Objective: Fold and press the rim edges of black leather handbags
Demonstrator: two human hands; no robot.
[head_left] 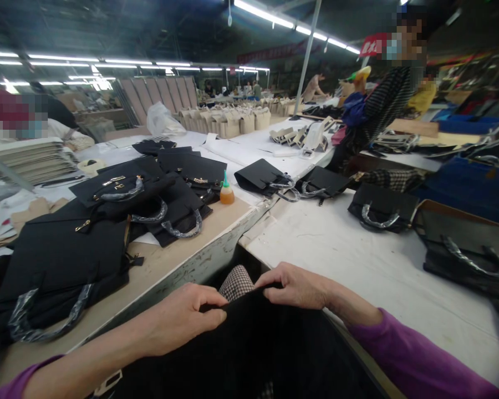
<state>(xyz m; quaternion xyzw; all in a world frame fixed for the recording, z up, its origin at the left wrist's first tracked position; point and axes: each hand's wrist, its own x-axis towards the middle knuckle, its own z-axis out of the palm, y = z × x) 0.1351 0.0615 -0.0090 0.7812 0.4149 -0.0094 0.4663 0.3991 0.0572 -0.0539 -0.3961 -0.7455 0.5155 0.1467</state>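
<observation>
A large black bag lies across my lap in the lower middle, its far edge raised toward the tables. My left hand pinches that edge between thumb and fingers. A short way to the right, my right hand grips the same edge with thumb and bent fingers. A pale metal fitting shows below my left forearm. Most of the bag is in dark shadow, so its details are hidden. Nearest on the left table is a black handbag with plastic-wrapped handles.
More black handbags are heaped on the left table, beside an orange-filled bottle with a green nozzle. Several handbags line the far side of the white right table. A co-worker in stripes stands behind it.
</observation>
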